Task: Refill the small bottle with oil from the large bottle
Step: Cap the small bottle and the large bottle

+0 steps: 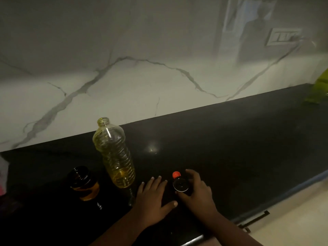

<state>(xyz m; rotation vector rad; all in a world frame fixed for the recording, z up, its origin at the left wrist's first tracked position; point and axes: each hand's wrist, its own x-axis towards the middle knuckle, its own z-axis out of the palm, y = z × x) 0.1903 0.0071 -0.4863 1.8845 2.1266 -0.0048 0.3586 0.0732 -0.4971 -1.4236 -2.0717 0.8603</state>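
Small bottle (84, 183) left of large bottle (114, 153)

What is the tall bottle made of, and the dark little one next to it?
The tall bottle looks like thin clear plastic: see-through, ribbed sides, yellow oil visible at the bottom. The dark little bottle seems amber glass or hard plastic, glossy and brown-tinted; the dim light leaves that open.

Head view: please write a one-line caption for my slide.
Right hand grips a dark cap beside the open large oil bottle; left hand rests flat on the black counter.

Black counter (230, 148) bears large bottle (115, 157), small bottle (85, 183).
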